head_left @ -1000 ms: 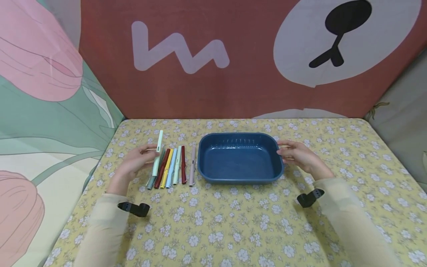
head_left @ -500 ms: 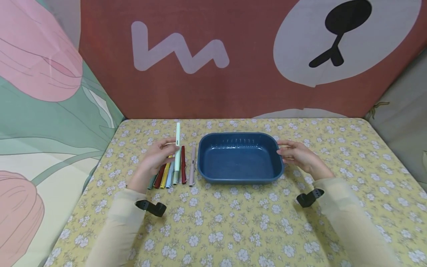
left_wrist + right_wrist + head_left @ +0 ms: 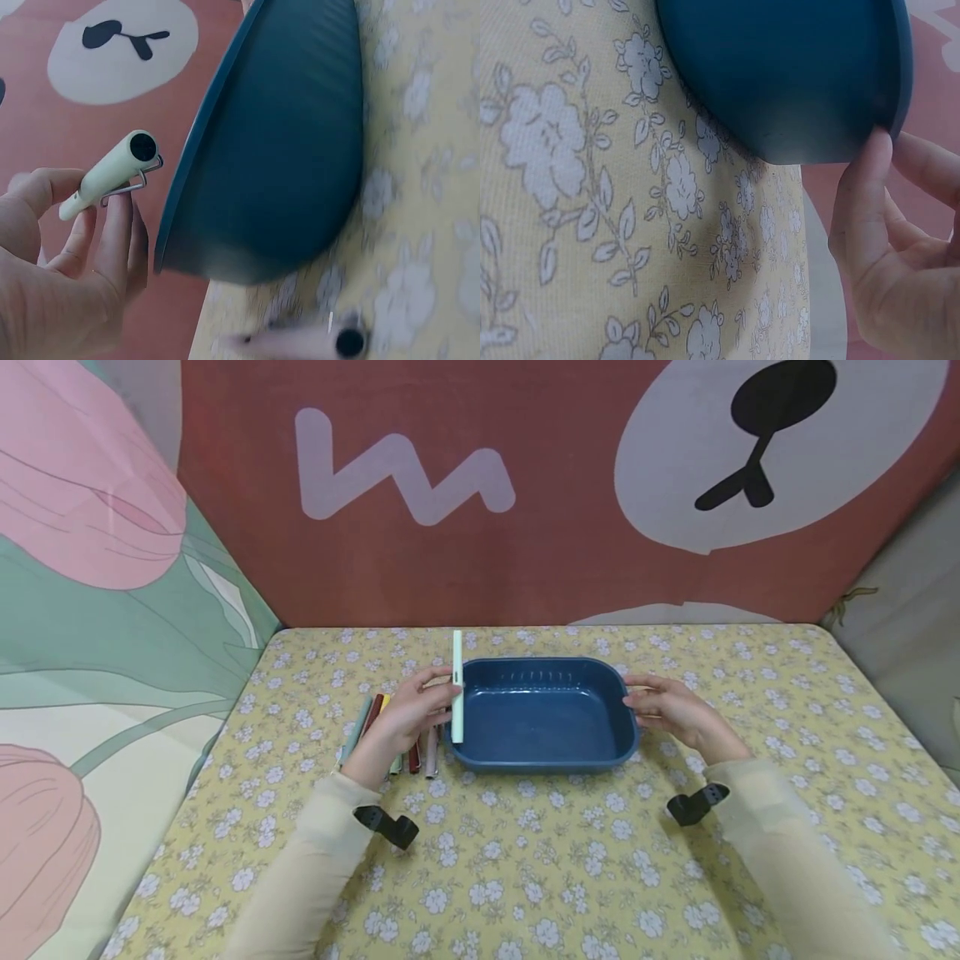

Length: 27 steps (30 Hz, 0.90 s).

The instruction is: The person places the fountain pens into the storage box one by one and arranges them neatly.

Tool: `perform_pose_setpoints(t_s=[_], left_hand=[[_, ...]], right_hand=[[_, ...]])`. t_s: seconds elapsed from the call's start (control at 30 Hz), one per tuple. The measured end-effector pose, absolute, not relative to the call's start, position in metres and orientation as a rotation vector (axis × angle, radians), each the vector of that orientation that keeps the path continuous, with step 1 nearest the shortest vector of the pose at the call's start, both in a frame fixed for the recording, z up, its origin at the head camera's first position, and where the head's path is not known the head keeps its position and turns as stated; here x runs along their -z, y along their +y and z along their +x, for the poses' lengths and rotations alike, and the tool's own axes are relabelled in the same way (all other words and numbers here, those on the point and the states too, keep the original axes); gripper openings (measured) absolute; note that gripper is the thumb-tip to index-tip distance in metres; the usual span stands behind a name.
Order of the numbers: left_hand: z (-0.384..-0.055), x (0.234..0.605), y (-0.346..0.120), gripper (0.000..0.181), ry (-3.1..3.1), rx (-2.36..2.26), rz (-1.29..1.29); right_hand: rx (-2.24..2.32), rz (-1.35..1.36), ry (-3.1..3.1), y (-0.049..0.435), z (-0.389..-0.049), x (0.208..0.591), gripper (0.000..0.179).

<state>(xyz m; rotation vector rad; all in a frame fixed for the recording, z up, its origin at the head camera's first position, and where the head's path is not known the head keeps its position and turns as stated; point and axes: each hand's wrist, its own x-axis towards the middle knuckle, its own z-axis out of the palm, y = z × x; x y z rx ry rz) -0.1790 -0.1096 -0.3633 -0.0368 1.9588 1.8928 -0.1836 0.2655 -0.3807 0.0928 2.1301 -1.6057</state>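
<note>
My left hand (image 3: 411, 708) pinches a pale green pen (image 3: 457, 687) between thumb and fingers, over the left rim of a dark blue plastic basin (image 3: 542, 767). In the left wrist view the pen (image 3: 112, 174) shows its black round end and wire clip, apart from the basin's outer wall (image 3: 277, 150). My right hand (image 3: 667, 708) holds the basin's right rim with its fingertips; in the right wrist view a fingertip (image 3: 877, 146) touches the rim. Nothing lies inside the basin. Several other pens lie left of it, partly hidden under my left hand and wrist.
A mauve pen (image 3: 431, 756) lies close to the basin's left side, beside a dark red pen (image 3: 414, 760). A grey-green pen (image 3: 357, 731) is leftmost in the row. A yellow flowered cloth (image 3: 525, 877) covers the table, with a printed red backdrop (image 3: 450, 568) behind.
My left hand has carried the pale green pen rightward, from above the row of pens to the basin's left rim. The right hand and basin have stayed in place.
</note>
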Motion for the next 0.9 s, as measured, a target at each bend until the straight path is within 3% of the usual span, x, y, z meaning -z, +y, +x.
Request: perform_pose_setpoints(t_s=[0.57, 0.9], left_hand=[[-0.186, 0.363, -0.053, 0.050, 1.678, -2.033, -0.199], [-0.189, 0.371, -0.029, 0.052, 1.673, -2.031, -0.234]], right_hand=[[1.601, 0.075, 2.115, 0.270, -0.185, 0.383, 0.066], [1.615, 0.080, 2.092, 0.269, -0.187, 0.383, 0.060]])
